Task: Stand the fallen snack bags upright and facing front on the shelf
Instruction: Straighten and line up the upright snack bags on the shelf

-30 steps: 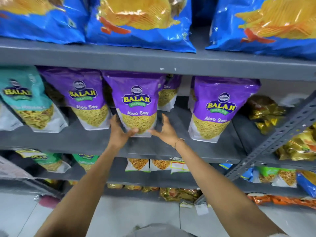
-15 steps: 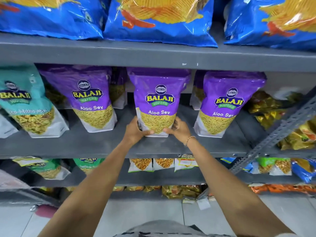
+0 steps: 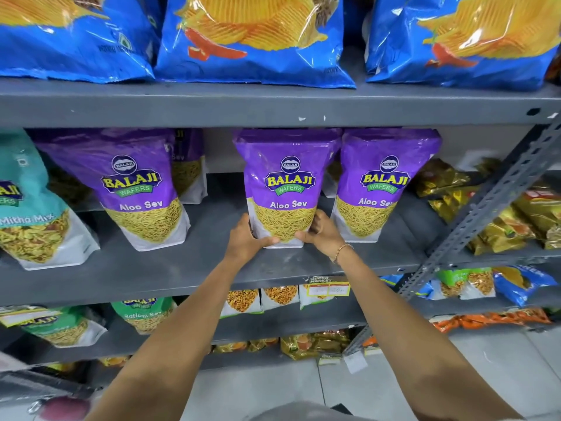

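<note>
Both hands are wrapped around the base of a purple Aloo Sev bag (image 3: 285, 189) that stands upright on the grey middle shelf (image 3: 151, 275), label facing out. The left hand (image 3: 247, 238) cups its lower left corner, thumb across the front; the right hand (image 3: 323, 233), with a thin bracelet (image 3: 343, 250) at the wrist, presses the lower right corner. The bag sits between the two palms, just beside another upright Aloo Sev bag (image 3: 382, 183) on its right. A third one (image 3: 136, 186) stands well apart to the left, slightly tilted.
</note>
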